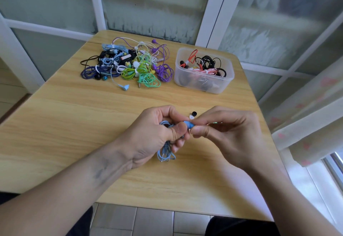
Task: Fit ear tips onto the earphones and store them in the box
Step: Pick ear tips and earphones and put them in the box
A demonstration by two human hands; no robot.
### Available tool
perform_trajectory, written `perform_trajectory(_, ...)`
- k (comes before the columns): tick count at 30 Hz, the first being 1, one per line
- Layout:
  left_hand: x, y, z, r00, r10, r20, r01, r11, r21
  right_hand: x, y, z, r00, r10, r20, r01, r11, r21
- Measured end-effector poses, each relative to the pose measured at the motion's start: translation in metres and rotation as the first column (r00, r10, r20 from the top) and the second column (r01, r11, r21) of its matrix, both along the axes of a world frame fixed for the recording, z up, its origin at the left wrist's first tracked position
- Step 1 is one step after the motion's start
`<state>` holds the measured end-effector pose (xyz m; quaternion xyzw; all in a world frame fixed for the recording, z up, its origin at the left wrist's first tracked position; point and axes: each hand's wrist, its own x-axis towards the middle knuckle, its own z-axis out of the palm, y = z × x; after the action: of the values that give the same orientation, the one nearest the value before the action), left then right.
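Blue earphone (187,124) is pinched steady by left hand (157,135) | right hand (222,132) fingertips close on its end, seemingly tip-fitting | box (204,68) far right.

Wooden table (74,124): earphone pile (128,65), plastic box (204,85), black ear tip (194,113), white ear tip (191,117).

- The left hand (159,135) is covering most of the blue earphone (188,124); only its tip is peeking out between thumb and fingers.
- The right hand (226,133) is pinching at that tip, and its fingertips are hiding whatever they grip.
- The blue cable (165,154) is vanishing into the left palm.
- The frosted box (204,83) wall is blurring its lower contents.
- Both forearms are running off the bottom edge.
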<state>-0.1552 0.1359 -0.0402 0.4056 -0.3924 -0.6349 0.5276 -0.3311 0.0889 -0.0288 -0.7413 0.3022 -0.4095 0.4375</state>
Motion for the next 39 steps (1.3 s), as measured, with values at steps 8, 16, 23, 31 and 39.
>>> perform_trajectory(8, -0.006, -0.001, -0.003, 0.932, 0.300, 0.201, -0.238, 0.929, -0.282, 0.016, 0.010, -0.011, 0.977, -0.135, 0.164, 0.082, 0.952, 0.295)
perform_trajectory(16, -0.013, 0.002, -0.009, 0.826, 0.512, 0.234, -0.319, 0.768, -0.556, 0.031, 0.025, -0.008, 0.905, -0.093, 0.415, -0.217, 0.739, 0.638)
perform_trajectory(23, -0.007, -0.003, -0.014, 0.710, 0.599, 0.370, -0.215, 0.684, -0.697, 0.024, 0.022, 0.001, 0.934, -0.115, 0.339, -0.160, 0.712, 0.683)
perform_trajectory(31, -0.009, -0.003, -0.012, 0.835, 0.450, 0.316, -0.273, 0.838, -0.472, 0.009, 0.003, -0.002, 0.990, -0.042, 0.136, -0.015, 0.920, 0.391)
perform_trajectory(39, -0.010, -0.003, -0.008, 0.945, 0.283, 0.164, -0.235, 0.936, -0.264, 0.003, -0.004, -0.004, 0.999, -0.007, 0.053, -0.002, 0.988, 0.155)
